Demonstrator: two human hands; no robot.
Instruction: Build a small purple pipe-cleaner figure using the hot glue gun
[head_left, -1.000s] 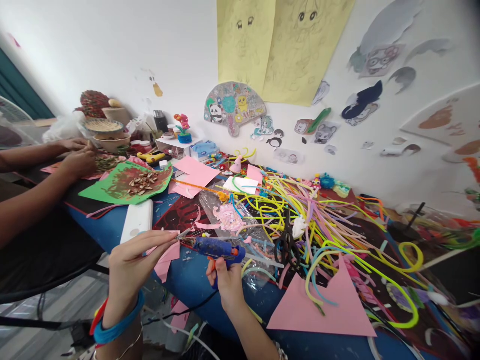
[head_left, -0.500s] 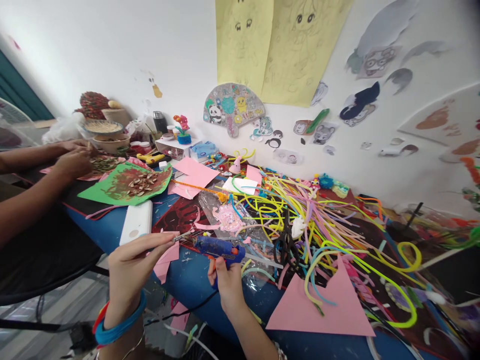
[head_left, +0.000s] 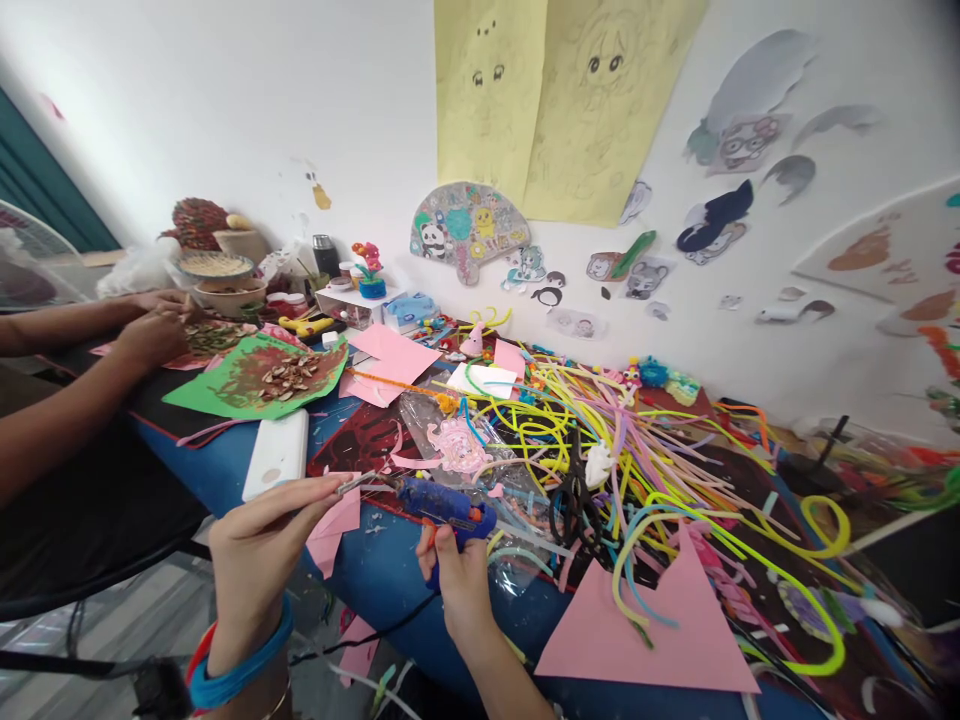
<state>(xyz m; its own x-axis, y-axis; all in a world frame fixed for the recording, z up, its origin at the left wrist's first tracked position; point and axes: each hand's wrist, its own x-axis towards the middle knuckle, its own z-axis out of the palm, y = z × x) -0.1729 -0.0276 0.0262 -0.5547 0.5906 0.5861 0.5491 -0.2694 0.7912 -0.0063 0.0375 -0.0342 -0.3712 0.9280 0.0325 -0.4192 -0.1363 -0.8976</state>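
My right hand (head_left: 456, 572) is wrapped round the handle of a blue glue gun (head_left: 442, 499), whose nozzle points left. My left hand (head_left: 259, 545) pinches a small silvery piece (head_left: 355, 485) right at the nozzle tip, with a pink paper piece (head_left: 334, 522) under its fingers. Both hands work at the near edge of the blue table (head_left: 390, 570). A black cord (head_left: 375, 632) hangs from the gun below the table edge.
A pile of coloured pipe cleaners (head_left: 637, 470), black scissors (head_left: 574, 490) and a pink paper triangle (head_left: 652, 630) lie to the right. A white power bank (head_left: 276, 453) and green paper with seeds (head_left: 262, 375) lie left. Another person's hands (head_left: 154, 325) work at far left.
Both hands and the glue gun stay together in nearly the same spot; the view has tilted slightly, shifting everything a little down and right.
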